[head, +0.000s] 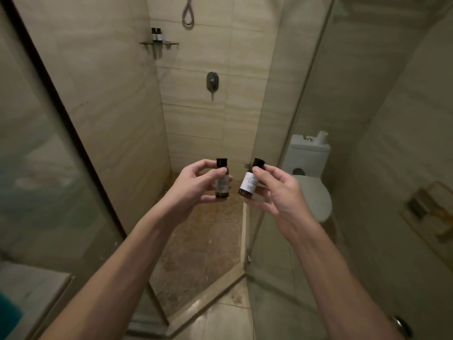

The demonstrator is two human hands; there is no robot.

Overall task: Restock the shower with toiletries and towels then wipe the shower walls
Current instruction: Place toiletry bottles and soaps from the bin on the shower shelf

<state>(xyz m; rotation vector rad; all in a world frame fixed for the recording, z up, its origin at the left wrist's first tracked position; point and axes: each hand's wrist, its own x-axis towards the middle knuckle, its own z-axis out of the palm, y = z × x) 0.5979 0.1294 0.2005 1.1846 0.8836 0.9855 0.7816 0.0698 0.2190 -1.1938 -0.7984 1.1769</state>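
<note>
My left hand (pixel 193 185) grips a small brown toiletry bottle (pixel 222 186) with a black cap, held upright. In my right hand (pixel 274 190) is a second small bottle (pixel 248 184) with a white label and black cap, tilted slightly left. Both bottles are held up in front of the open shower doorway, a short gap between them. High on the shower's back left corner a glass corner shelf (pixel 169 43) carries two more small dark bottles (pixel 156 34).
A glass panel with a dark frame (pixel 61 123) stands at left and a glass door (pixel 289 148) at right. The mixer valve (pixel 212 81) and hose loop (pixel 188 13) are on the back wall. A white toilet (pixel 310 173) sits behind the right glass. A raised threshold (pixel 203 300) borders the pebbled shower floor.
</note>
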